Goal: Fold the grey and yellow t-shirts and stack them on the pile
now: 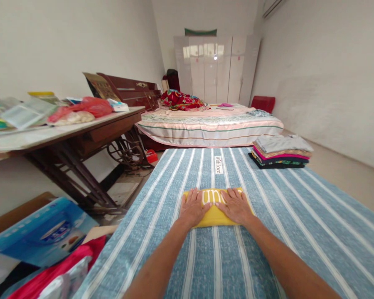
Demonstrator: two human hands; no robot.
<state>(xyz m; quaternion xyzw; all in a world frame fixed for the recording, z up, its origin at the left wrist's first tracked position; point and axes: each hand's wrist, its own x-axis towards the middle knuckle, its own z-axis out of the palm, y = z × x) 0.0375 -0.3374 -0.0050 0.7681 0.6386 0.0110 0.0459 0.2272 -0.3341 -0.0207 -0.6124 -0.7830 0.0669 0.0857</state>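
Note:
A yellow garment (pixel 216 216) with white lettering lies folded into a flat rectangle on the blue striped tablecloth (pixel 162 187). My left hand (pixel 194 207) rests flat on its left part, fingers stretched away from me. On its right part, my right hand (pixel 236 206) is spread flat the same way. The two thumbs almost meet in the middle, and both hands cover some of the lettering. To the far right on the same cloth sits a stack of folded clothes (pixel 280 151), grey on top, with pink and black below.
Behind the table stands a bed (pixel 212 128) with a red flowered blanket (pixel 182 99). On the left is a sewing-machine table (pixel 112 118) bearing a red plastic bag (pixel 95 107). A blue carton (pixel 50 232) and a red cloth (pixel 62 270) are low at the left.

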